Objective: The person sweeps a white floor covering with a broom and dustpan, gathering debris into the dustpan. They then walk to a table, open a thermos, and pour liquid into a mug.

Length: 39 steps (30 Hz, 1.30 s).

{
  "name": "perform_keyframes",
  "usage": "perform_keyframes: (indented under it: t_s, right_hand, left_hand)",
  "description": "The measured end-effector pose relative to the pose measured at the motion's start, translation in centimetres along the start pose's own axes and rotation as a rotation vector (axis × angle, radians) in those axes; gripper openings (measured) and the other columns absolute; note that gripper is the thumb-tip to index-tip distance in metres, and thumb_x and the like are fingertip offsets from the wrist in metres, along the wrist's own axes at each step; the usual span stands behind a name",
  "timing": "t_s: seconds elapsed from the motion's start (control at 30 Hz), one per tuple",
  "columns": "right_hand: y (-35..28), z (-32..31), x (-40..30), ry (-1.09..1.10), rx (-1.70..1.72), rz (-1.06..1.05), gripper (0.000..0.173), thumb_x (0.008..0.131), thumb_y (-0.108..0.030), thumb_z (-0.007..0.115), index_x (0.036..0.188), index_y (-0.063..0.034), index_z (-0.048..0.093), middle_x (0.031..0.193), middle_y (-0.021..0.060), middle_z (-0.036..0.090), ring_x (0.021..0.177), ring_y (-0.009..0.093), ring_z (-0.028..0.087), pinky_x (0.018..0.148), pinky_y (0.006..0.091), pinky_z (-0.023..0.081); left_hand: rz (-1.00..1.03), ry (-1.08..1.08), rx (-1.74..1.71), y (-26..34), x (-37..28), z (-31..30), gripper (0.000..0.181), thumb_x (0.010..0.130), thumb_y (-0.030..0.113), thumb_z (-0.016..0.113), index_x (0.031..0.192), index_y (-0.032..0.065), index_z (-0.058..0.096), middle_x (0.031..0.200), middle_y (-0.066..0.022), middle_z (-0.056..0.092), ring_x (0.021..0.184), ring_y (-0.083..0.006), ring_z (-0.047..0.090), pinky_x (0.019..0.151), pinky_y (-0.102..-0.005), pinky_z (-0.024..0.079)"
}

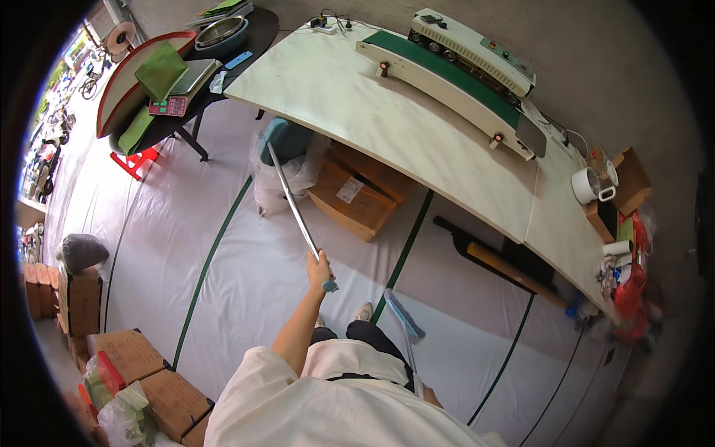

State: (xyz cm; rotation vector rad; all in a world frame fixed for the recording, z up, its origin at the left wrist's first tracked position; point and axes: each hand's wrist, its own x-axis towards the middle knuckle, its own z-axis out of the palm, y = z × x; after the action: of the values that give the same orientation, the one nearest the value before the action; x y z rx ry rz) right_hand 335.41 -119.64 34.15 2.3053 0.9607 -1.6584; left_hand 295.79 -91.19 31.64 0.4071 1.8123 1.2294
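My left hand point(318, 272) grips a long metal handle point(293, 204) near its blue-grey end cap. At the far end of this handle, a blue-grey dustpan point(275, 134) is tilted over a bin lined with a clear plastic bag point(273, 187), beside the table's edge. Whatever lies inside the bag is hard to make out. A broom with a light blue head point(405, 315) rests its bristles on the floor by my right foot. Its pole runs back towards my right side. Only a bit of my right hand or wrist point(431, 396) shows past my shirt, and its fingers are hidden.
A cardboard box point(357, 193) lies under the marble-patterned table point(357, 106), which carries a band sealing machine point(469, 72). A dark table point(262, 31) at the left holds a scale point(192, 78) and basins. Stacked cartons point(134, 357) stand at lower left. White sheeting point(268, 290) covers the floor.
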Motion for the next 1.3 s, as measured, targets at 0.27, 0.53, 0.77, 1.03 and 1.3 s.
perform_keyframes:
  t_s: [0.27, 0.53, 0.77, 1.03, 1.3]
  right_hand:
    - [-0.8, -0.7, 0.5, 0.015, -0.023, 0.007, 0.039, 0.084, -0.022, 0.041, 0.116, 0.0, 0.047, 0.096, 0.0169, 0.059, 0.083, 0.027, 0.057, 0.074, 0.0344, 0.045]
    - [-0.4, -0.5, -0.1, 0.011, -0.045, 0.017, 0.039, 0.084, -0.022, 0.041, 0.116, -0.0001, 0.046, 0.095, 0.0161, 0.06, 0.083, 0.026, 0.058, 0.073, 0.0339, 0.045]
    - [-0.7, -1.3, 0.7, -0.004, -0.079, -0.013, 0.04, 0.084, -0.021, 0.041, 0.117, -0.0001, 0.046, 0.095, 0.0155, 0.06, 0.082, 0.025, 0.058, 0.072, 0.0334, 0.046]
    - [-3.0, -2.6, 1.2, -0.036, -0.206, -0.076, 0.04, 0.084, -0.021, 0.042, 0.118, -0.0002, 0.046, 0.094, 0.0148, 0.06, 0.081, 0.025, 0.058, 0.071, 0.0329, 0.046]
    - [-11.5, -2.4, 6.6, -0.179, -0.568, -0.301, 0.026, 0.079, -0.023, 0.046, 0.095, -0.0034, 0.053, 0.08, 0.0208, 0.058, 0.077, 0.029, 0.057, 0.068, 0.0398, 0.044]
  left_hand:
    - [0.084, 0.0, 0.097, -3.0, -1.3, -3.5, 0.014, 0.087, 0.021, 0.044, 0.094, 0.009, 0.041, 0.052, -0.0004, 0.039, 0.033, -0.0099, 0.036, 0.029, -0.0254, 0.034]
    - [0.037, -0.087, -0.019, -0.4, -2.9, -6.1, 0.017, 0.086, 0.019, 0.044, 0.099, 0.0075, 0.04, 0.052, -0.0002, 0.039, 0.032, -0.0086, 0.037, 0.028, -0.0236, 0.033]
    - [-0.073, -0.215, -0.487, 1.9, -5.2, -10.3, 0.011, 0.088, 0.018, 0.045, 0.096, 0.0109, 0.045, 0.051, 0.0057, 0.03, 0.035, -0.0041, 0.028, 0.029, -0.0184, 0.027]
    - [-0.169, -0.429, -1.45, 3.5, -10.1, -17.6, 0.02, 0.091, 0.013, 0.03, 0.099, 0.0034, 0.046, 0.052, 0.0027, 0.03, 0.036, -0.0056, 0.028, 0.031, -0.0186, 0.027]
    - [-0.032, -0.529, -1.914, 4.5, -14.8, -25.9, 0.026, 0.091, 0.014, 0.028, 0.099, -0.0033, 0.045, 0.054, -0.0001, 0.035, 0.038, -0.0087, 0.035, 0.035, -0.0213, 0.034]
